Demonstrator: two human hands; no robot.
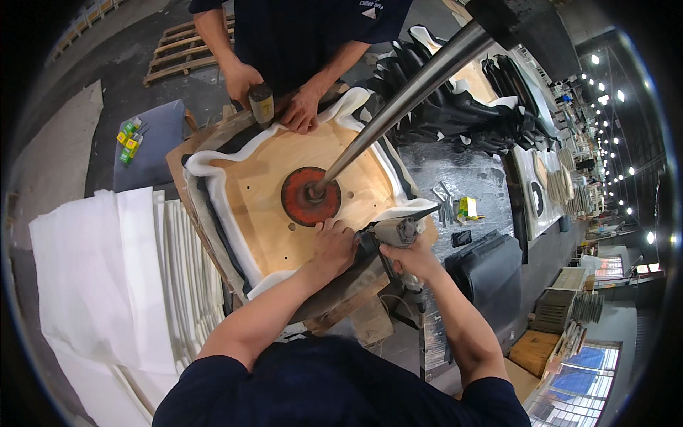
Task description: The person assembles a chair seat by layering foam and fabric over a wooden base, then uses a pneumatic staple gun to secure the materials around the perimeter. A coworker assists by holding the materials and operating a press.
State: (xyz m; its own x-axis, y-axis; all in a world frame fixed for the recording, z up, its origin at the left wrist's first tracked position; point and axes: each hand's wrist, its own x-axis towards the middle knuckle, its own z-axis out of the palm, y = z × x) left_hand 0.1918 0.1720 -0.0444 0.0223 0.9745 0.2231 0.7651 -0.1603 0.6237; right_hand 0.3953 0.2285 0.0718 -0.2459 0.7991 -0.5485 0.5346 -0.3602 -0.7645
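One right hand (413,257) wraps round the air tool (398,233), while the left hand (334,247) curls at the near edge of the wooden panel (256,206), pinching or merely pressing, can't tell! That panel lies under the red disc (293,198), and a slipping tool could catch those fingers just beside it.

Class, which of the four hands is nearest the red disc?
The wearer's left hand, beside the red disc; their right hand, the co-worker's right hand and left hand are farther.

Metal pole (405,109) over panel (252,213), room left
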